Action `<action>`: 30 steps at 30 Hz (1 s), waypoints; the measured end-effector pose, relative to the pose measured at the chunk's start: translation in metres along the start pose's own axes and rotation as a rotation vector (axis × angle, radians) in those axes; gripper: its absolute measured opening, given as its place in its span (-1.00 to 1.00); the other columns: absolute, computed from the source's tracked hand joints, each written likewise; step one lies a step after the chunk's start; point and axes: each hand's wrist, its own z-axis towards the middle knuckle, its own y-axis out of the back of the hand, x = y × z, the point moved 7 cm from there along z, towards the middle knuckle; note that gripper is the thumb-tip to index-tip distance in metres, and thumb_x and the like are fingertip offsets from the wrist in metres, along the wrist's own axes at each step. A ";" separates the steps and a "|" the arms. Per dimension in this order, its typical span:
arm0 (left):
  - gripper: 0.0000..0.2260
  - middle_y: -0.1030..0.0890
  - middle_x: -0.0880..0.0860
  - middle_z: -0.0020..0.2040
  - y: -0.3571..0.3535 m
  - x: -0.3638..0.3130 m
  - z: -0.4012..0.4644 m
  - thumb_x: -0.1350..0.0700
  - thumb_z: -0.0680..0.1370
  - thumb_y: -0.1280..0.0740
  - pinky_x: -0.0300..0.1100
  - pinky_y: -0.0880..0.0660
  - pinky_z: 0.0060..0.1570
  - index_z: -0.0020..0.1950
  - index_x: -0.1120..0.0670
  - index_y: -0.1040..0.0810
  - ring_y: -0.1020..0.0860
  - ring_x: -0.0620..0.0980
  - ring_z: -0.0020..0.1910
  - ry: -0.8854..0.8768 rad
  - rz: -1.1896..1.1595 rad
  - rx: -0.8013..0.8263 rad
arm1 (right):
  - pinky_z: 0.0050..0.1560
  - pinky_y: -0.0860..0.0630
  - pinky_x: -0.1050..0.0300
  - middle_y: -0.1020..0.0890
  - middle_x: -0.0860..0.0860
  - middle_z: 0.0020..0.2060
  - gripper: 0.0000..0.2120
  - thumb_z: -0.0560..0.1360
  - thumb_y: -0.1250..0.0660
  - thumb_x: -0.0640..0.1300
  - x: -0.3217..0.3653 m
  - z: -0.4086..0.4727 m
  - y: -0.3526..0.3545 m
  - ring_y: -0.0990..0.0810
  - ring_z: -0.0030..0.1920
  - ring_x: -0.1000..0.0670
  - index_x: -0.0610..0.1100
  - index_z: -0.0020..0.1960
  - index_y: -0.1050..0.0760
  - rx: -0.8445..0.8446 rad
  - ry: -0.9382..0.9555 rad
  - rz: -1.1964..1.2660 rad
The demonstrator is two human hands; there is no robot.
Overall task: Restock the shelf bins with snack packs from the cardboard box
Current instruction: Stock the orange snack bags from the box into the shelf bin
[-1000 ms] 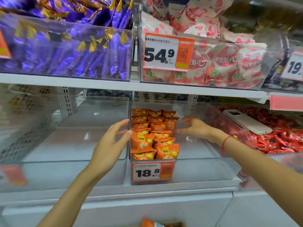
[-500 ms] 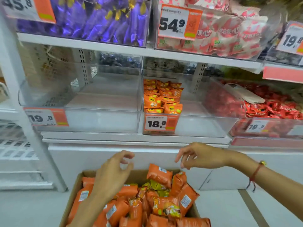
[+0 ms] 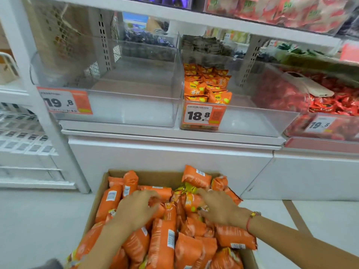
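Note:
An open cardboard box (image 3: 147,176) on the floor below the shelf is heaped with orange snack packs (image 3: 163,241). Both my hands are down in the pile. My left hand (image 3: 136,208) curls its fingers over a pack near the box's middle. Beside it, my right hand (image 3: 219,208), with a red cord at the wrist, closes fingers and thumb on an orange-and-yellow pack (image 3: 191,202). On the shelf above, the clear middle bin (image 3: 252,121), tagged 18.8, holds a narrow row of the same packs (image 3: 206,84) along its left side.
A clear bin (image 3: 124,109) tagged 19.8 stands to the left of the middle one. At the right, a bin of red packs (image 3: 334,105) has a white device (image 3: 310,86) lying on top. A white cabinet front (image 3: 174,158) rises behind the box.
My hands left the middle bin, came down over the box, and now sit in the pile of packs. The view tilted down from the shelf toward the box.

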 end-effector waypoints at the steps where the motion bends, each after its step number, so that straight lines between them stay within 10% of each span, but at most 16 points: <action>1: -0.78 -0.57 -0.17 0.19 0.008 -0.006 0.002 -0.09 0.58 -0.23 -0.18 -0.45 0.11 0.20 -0.18 -0.54 -0.50 -0.14 0.20 0.015 -0.038 -0.080 | 0.14 -0.41 0.06 -0.49 -0.07 0.25 -0.44 0.49 -0.34 0.06 -0.003 0.000 0.012 -0.47 0.25 -0.09 -0.07 0.40 -0.25 -0.049 -0.048 0.201; 7: -0.59 -0.64 -0.16 0.02 0.006 -0.052 0.012 -0.33 0.36 -0.30 -0.26 -0.47 0.08 0.03 -0.08 -0.58 -0.59 -0.16 0.07 0.155 -0.907 0.034 | -0.05 -0.37 0.55 -0.53 0.17 0.05 -0.49 0.31 -0.57 -0.12 0.017 -0.018 0.067 -0.50 0.06 0.25 -0.02 0.16 -0.40 -0.315 -0.049 1.018; 10: -0.84 -0.69 0.01 -0.06 0.012 -0.051 0.014 -0.05 0.49 -0.38 -0.25 -0.54 -0.12 -0.04 0.01 -0.59 -0.65 -0.10 -0.09 0.285 -1.263 -0.049 | 0.08 -0.40 0.49 -0.55 0.17 0.16 -0.54 0.42 -0.47 -0.12 0.031 -0.004 0.078 -0.51 0.18 0.22 0.03 0.27 -0.42 -0.029 0.075 1.154; 14: -0.88 -0.61 0.10 0.02 0.021 -0.010 0.026 0.04 0.54 -0.36 -0.02 -0.50 0.09 -0.02 0.08 -0.51 -0.58 0.01 -0.06 0.462 -1.328 -0.217 | 0.28 -0.29 0.28 -0.43 0.02 0.37 -0.51 0.54 -0.32 -0.08 -0.011 0.037 0.069 -0.35 0.40 0.04 -0.02 0.44 -0.31 -0.004 -0.028 0.715; 18: -0.76 -0.60 0.09 -0.06 0.023 -0.001 0.033 0.06 0.56 -0.32 -0.10 -0.51 -0.16 0.16 0.13 -0.45 -0.58 0.02 -0.09 0.466 -1.361 -0.210 | 0.33 -0.33 0.02 -0.35 -0.11 0.38 -0.17 0.38 -0.43 0.17 -0.028 0.062 0.023 -0.32 0.38 -0.13 -0.13 0.48 -0.14 0.005 -0.106 0.093; 24: -0.79 -0.58 0.04 -0.04 0.015 -0.009 0.029 0.06 0.53 -0.35 -0.12 -0.47 -0.16 0.11 0.03 -0.42 -0.57 0.01 -0.05 0.436 -1.289 -0.100 | 0.13 -0.41 0.00 -0.42 -0.08 0.26 -0.46 0.47 -0.38 -0.02 -0.013 0.075 0.020 -0.42 0.24 -0.12 -0.09 0.34 -0.22 -0.189 -0.083 -0.106; 30: -0.93 -0.59 0.04 -0.15 0.027 -0.016 0.021 0.08 0.55 -0.33 -0.13 -0.45 -0.22 -0.10 0.01 -0.45 -0.55 -0.04 -0.16 0.427 -1.332 -0.165 | 0.02 -0.57 0.12 -0.64 -0.04 -0.01 -0.50 0.41 -0.49 -0.19 -0.002 0.031 0.072 -0.62 -0.05 0.00 -0.19 0.24 -0.32 -0.027 -0.015 1.104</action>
